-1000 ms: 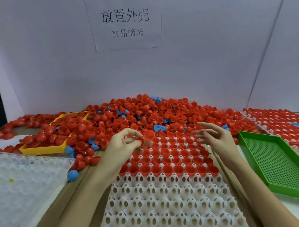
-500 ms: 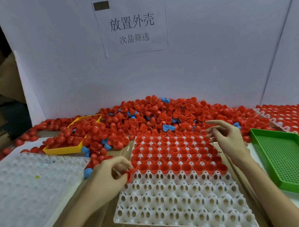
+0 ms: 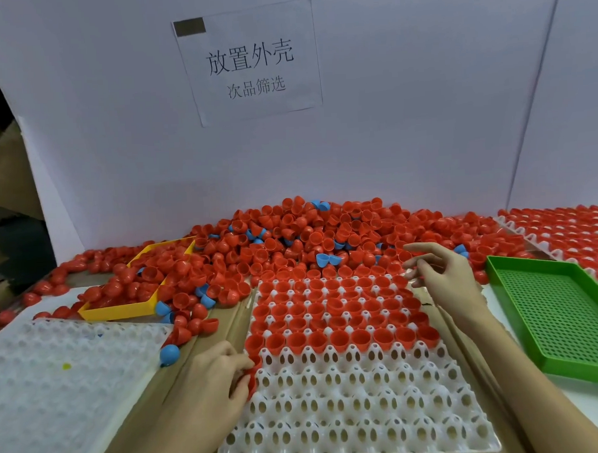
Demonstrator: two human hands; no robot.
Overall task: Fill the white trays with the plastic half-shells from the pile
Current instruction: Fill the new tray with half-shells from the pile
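We see the left hand (image 3: pixel 211 377) at the left edge of the white perforated plastic tray (image 3: pixel 361 418), its grip pinching a red plastic half-shell (image 3: pixel 254 372) just below the tray's filled rows. The right hand (image 3: pixel 443 278) hovers at the tray's far right corner, fingers loosely spread, holding nothing we can see. The big pile of red and blue half-shells (image 3: pixel 308 236) lies behind the tray on the surface.

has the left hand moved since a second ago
Yes. The left hand, pinching a red plastic half-shell, came from the far filled rows of the white plastic tray down to its first empty row's left edge.
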